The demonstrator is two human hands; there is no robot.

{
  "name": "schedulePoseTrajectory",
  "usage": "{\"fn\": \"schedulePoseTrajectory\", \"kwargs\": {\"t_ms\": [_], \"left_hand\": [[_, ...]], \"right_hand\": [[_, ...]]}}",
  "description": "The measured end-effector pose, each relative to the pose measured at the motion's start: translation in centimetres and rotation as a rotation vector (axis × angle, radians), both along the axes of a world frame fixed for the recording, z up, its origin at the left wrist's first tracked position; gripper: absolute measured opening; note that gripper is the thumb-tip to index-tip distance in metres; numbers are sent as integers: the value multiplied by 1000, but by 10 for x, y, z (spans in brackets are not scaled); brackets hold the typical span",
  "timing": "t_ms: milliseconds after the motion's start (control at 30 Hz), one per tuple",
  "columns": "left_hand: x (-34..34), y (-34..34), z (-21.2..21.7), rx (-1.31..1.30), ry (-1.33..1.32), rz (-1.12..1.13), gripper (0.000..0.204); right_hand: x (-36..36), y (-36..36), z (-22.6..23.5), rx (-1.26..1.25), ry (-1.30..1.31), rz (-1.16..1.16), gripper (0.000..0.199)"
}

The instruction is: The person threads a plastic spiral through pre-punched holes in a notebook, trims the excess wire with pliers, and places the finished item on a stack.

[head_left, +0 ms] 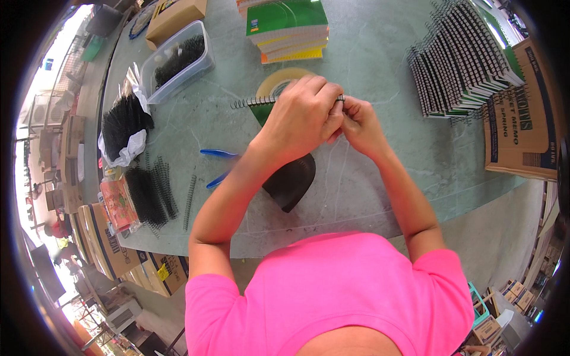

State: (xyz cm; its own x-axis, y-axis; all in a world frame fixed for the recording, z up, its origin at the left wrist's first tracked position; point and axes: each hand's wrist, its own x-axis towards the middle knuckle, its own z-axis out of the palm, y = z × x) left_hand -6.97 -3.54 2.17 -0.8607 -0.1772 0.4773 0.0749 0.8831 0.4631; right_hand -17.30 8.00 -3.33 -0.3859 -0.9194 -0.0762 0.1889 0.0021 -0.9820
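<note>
Spiral-bound notepad (261, 107) with both hands, left hand (303, 115) and right hand (359, 121), pinched closed on its wire coil (252, 102).

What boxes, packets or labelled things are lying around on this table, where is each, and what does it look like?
Cardboard box: right table edge, brown with dark blue print.
Second cardboard box: top left, brown, flat.
Clear plastic tub: top left, holding black wire coils.
Pink patterned packet: left edge, flat.
Cartons: below the left edge, brown and blue.
No screens visible.
</note>
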Motion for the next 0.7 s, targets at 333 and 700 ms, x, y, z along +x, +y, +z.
{"fn": "schedulePoseTrajectory", "kwargs": {"t_ms": [333, 700], "left_hand": [[2, -4, -1, -5, -29, -81, 17], [1, 1, -2, 31, 1, -9, 16]], "right_hand": [[-1, 1, 3, 36, 62, 22, 20], [10, 1, -2, -15, 249, -70, 20]]}}
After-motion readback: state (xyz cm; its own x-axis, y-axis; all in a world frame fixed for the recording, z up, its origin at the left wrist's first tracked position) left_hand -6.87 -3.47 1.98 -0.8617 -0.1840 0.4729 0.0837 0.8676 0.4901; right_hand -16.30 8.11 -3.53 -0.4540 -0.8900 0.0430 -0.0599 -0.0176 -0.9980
